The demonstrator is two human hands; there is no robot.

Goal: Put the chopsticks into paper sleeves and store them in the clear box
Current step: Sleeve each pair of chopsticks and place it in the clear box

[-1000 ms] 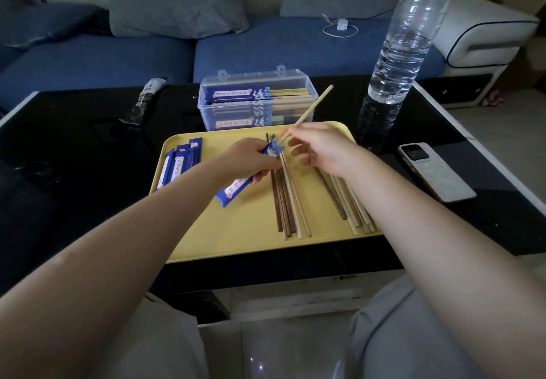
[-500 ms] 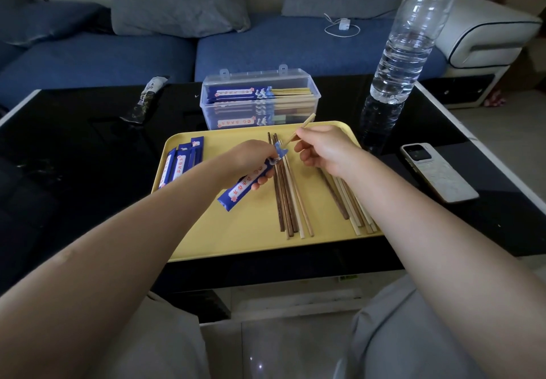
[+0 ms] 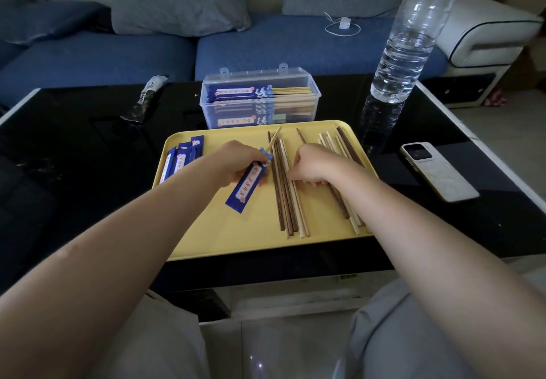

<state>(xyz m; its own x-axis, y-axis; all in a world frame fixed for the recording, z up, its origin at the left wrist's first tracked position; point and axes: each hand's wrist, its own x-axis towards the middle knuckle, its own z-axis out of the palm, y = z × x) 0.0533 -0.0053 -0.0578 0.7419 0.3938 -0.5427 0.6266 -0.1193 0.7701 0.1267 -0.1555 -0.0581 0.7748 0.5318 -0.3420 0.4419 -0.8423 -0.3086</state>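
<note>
My left hand (image 3: pixel 236 160) grips a blue paper sleeve (image 3: pixel 248 186) over the yellow tray (image 3: pixel 224 239). A light chopstick (image 3: pixel 274 139) is pushed into the sleeve, its end sticking out toward the clear box (image 3: pixel 260 98). That box stands open behind the tray and holds several sleeved chopsticks. My right hand (image 3: pixel 316 163) lies on the tray between two piles of loose chopsticks, a middle pile (image 3: pixel 285 201) and a right pile (image 3: pixel 342 145). Its fingers curl down; whether they grip a stick is hidden. Spare blue sleeves (image 3: pixel 183 160) lie at the tray's left.
A tall water bottle (image 3: pixel 404 47) stands on the black table right of the box. A phone (image 3: pixel 437 174) lies to the right of the tray, and a dark packet (image 3: pixel 144 98) at the far left. A blue sofa runs behind the table.
The chopstick has slid deeper into the sleeve. My right hand has let go of it and dropped onto the loose chopsticks on the tray.
</note>
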